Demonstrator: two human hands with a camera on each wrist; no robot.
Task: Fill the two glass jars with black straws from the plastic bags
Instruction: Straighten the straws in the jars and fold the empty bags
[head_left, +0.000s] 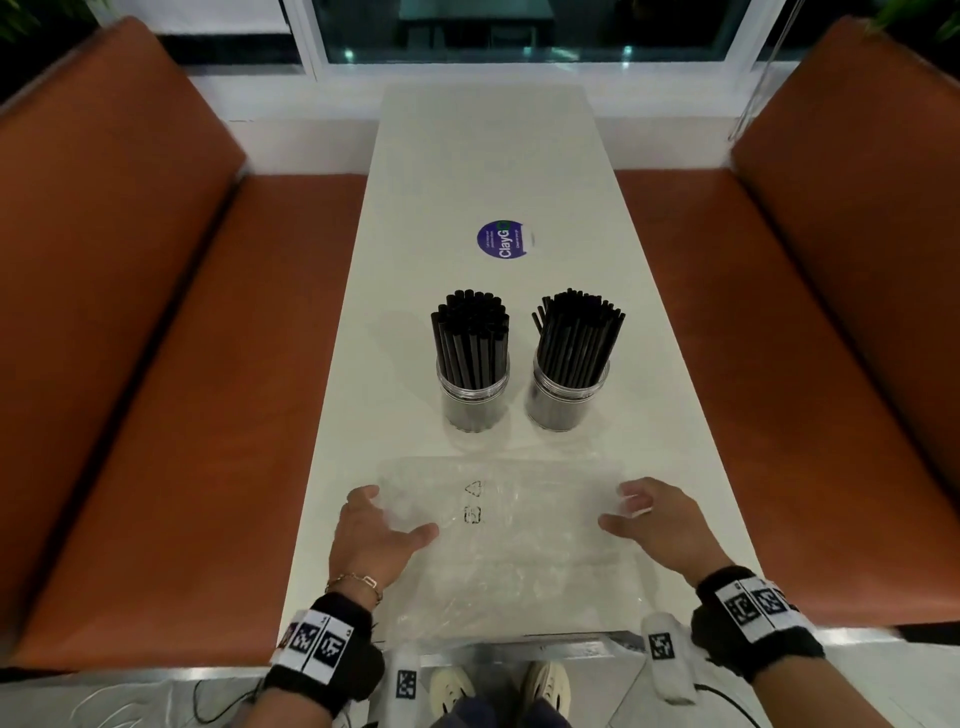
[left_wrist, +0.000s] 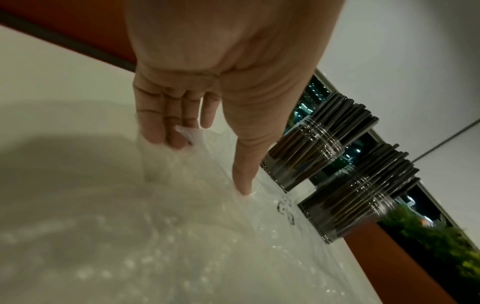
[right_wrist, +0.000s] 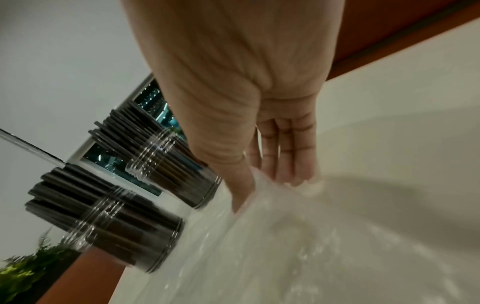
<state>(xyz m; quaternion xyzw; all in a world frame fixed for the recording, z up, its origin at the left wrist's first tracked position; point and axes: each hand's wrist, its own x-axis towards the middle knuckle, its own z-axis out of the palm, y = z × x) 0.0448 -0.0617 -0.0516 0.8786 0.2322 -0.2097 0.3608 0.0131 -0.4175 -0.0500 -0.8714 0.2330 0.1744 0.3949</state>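
Two glass jars stand side by side mid-table, the left jar (head_left: 474, 400) and the right jar (head_left: 563, 402), each packed with upright black straws (head_left: 470, 332). Flat, clear plastic bags (head_left: 509, 535) with nothing inside lie in front of them by the near edge. My left hand (head_left: 402, 514) rests on the bags' left edge, fingers down on the plastic and thumb spread across it. My right hand (head_left: 618, 512) touches the right edge the same way. In the wrist views the left hand (left_wrist: 205, 164) and right hand (right_wrist: 266, 194) show fairly straight fingers on the film, with the jars (left_wrist: 301, 152) (right_wrist: 176, 164) just beyond.
The narrow white table (head_left: 467, 156) carries a round blue sticker (head_left: 501, 239) beyond the jars. Orange benches flank it on the left (head_left: 156, 364) and right (head_left: 805, 364). A window closes the far end. The bags hang slightly over the near table edge.
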